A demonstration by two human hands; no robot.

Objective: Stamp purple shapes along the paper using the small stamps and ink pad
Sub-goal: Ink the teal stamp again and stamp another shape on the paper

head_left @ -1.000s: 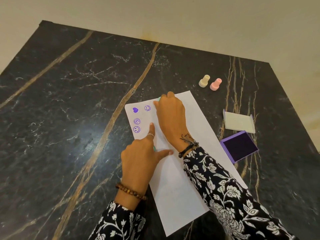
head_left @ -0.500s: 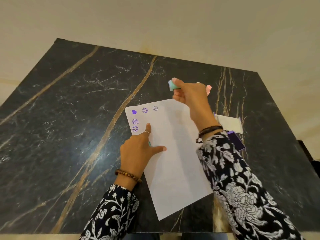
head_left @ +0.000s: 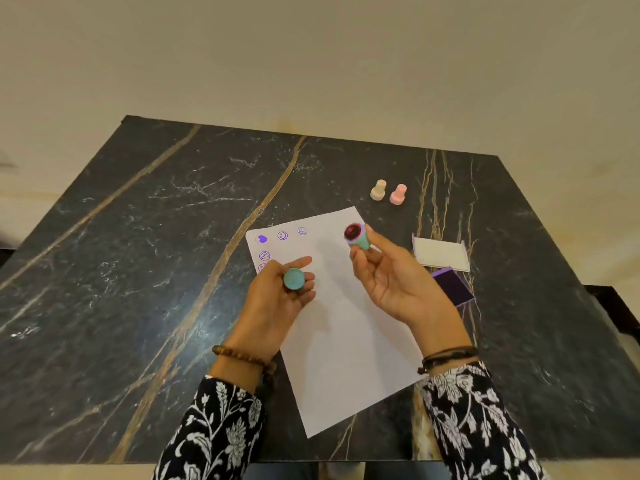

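Observation:
A white paper (head_left: 343,341) lies on the dark marble table (head_left: 138,271), with several purple stamped shapes (head_left: 282,235) along its top and left edges. My right hand (head_left: 391,275) holds a teal stamp (head_left: 356,236) raised above the paper, its inked face turned up toward me. My left hand (head_left: 277,299) is lifted over the paper's left side and grips a round teal cap (head_left: 293,279). The purple ink pad (head_left: 453,287) sits open to the right, partly hidden behind my right hand.
A cream stamp (head_left: 378,190) and a pink stamp (head_left: 397,194) stand beyond the paper's top right corner. The ink pad's pale lid (head_left: 441,259) lies just behind the pad. The table's near edge runs along the bottom of the view.
My right hand lifted the teal stamp off the paper, leaving a new mark, and turned its face up. My left hand rose from pressing the paper and shows a teal cap.

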